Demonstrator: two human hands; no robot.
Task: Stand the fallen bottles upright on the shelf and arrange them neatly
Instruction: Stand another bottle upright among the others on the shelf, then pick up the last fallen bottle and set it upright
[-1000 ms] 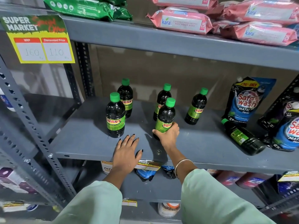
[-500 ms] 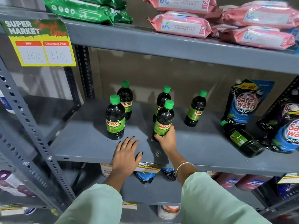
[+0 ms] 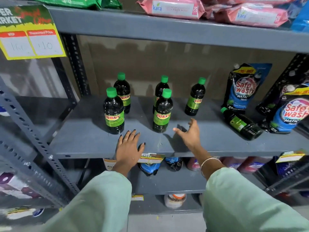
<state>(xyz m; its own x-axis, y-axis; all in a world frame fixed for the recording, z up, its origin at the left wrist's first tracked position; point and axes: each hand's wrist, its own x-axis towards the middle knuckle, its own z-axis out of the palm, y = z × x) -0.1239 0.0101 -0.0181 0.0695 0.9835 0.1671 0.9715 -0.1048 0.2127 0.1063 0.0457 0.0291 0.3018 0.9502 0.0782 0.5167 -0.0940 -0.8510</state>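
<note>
Several dark Sunny bottles with green caps stand upright on the grey shelf (image 3: 83,143): a front left bottle (image 3: 114,113), a back left bottle (image 3: 122,92), a front middle bottle (image 3: 162,113), one behind it (image 3: 161,88) and a right bottle (image 3: 195,97). One more bottle (image 3: 240,123) lies on its side at the right, cap pointing back left. My left hand (image 3: 129,148) rests flat on the shelf's front edge. My right hand (image 3: 189,133) hovers open just right of the front middle bottle, holding nothing.
Safe Wash pouches (image 3: 242,88) (image 3: 291,114) lean at the shelf's right, close to the fallen bottle. Pink wipe packs (image 3: 172,7) and green packs lie on the shelf above. A yellow price sign (image 3: 31,41) hangs at upper left. Slotted steel uprights (image 3: 33,138) frame the left side.
My right hand has let go of the front middle bottle and moved right, fingers spread. That bottle stands alone. My left hand has stayed put.
</note>
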